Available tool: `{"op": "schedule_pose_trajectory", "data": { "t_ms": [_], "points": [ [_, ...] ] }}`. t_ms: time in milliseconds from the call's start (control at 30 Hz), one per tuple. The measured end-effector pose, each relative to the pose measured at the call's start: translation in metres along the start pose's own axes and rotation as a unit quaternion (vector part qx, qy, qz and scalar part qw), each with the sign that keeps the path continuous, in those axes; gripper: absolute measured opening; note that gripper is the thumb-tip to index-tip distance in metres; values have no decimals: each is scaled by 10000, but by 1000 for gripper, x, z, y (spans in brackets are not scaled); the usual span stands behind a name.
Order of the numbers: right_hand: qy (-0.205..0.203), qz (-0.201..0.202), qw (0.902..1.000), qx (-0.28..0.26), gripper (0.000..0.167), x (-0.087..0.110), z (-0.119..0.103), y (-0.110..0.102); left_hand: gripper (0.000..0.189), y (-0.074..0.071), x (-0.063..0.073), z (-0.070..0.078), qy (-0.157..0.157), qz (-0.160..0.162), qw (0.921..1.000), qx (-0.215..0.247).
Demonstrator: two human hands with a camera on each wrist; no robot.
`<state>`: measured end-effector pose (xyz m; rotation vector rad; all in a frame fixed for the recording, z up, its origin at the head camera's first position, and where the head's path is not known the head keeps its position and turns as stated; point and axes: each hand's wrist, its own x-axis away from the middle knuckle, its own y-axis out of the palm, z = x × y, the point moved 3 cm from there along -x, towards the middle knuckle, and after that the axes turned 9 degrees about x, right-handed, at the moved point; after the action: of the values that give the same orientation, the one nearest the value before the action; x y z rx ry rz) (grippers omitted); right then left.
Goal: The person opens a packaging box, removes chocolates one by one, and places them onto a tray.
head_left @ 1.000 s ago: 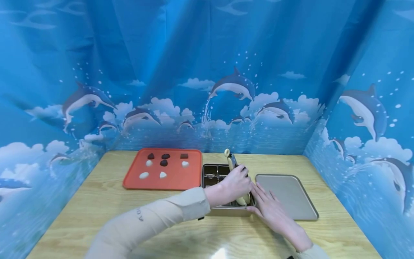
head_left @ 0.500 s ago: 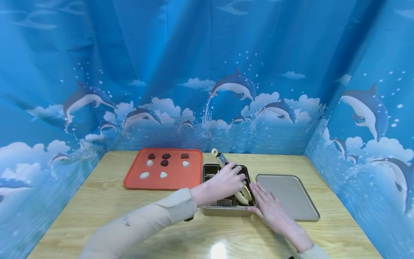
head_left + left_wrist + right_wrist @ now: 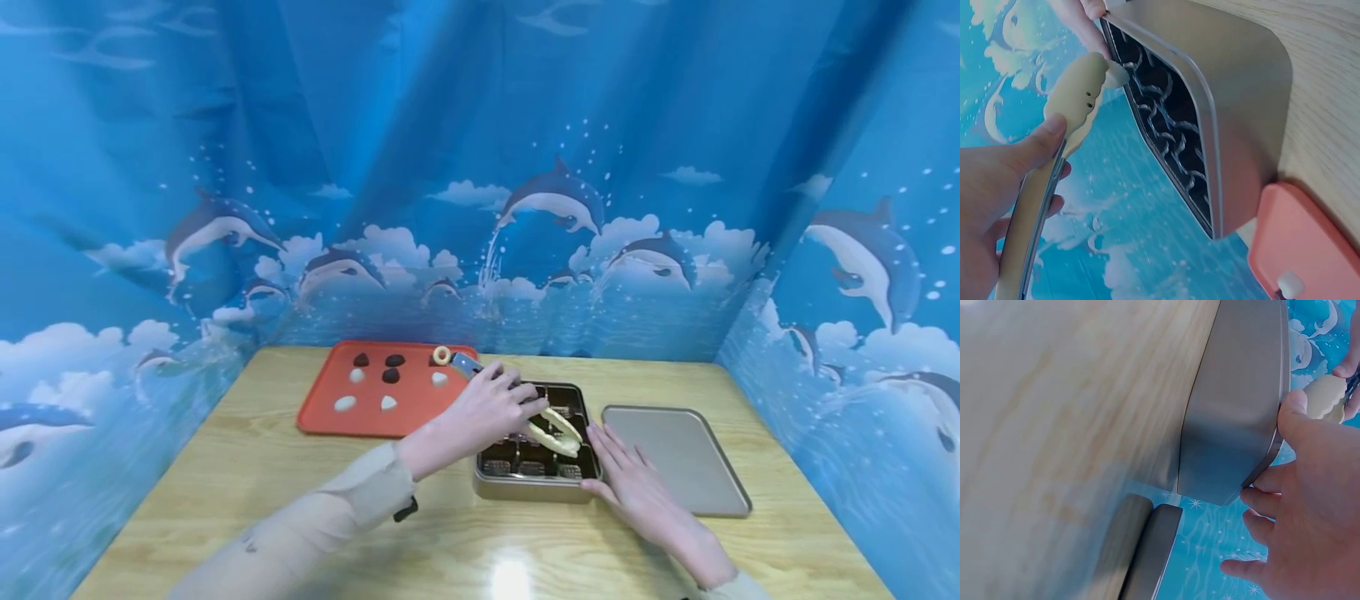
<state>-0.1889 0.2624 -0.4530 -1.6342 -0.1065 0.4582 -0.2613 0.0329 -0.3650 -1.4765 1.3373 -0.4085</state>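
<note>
My left hand grips a pair of cream-coloured tongs with metal arms. Between the tong tips is a small white piece, at the right part of an open metal tin. Inside the tin is a dark insert divided into compartments with clear plastic linings. The tongs slant across the tin in the head view, their ring end up and to the left over the red tray. My right hand lies against the tin's right side, fingers fairly straight, with the thumb at its rim.
Left of the tin lies a red tray with several dark and white pieces, among them a white one and a dark one. A flat metal lid rests on the wooden table at right. A dolphin-print curtain surrounds the table.
My left hand has moved left and the tongs have swung from nearly upright to a slant, showing more of the tin's inside. My right hand stays at the tin's side.
</note>
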Motion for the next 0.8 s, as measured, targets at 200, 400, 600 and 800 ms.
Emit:
{"op": "schedule_pose_trajectory", "data": {
  "t_ms": [200, 400, 600, 800],
  "points": [
    [1, 23, 10000, -50, 75, 2, 0, 0, 43, -3, 17, -20, -520, 254, 9979, 276],
    [4, 25, 10000, -18, 76, 1, 2, 3, 43, -9, 43, -51, -975, 576, 9933, 230],
    [21, 16, 10000, 30, 77, 1, 3, 4, 41, -11, 78, -82, -1509, 392, 9875, 230],
    [56, -45, 10000, 5, 77, 0, 2, 2, 36, -4, 110, -100, -1905, -72, 9815, 154]
  ]
}}
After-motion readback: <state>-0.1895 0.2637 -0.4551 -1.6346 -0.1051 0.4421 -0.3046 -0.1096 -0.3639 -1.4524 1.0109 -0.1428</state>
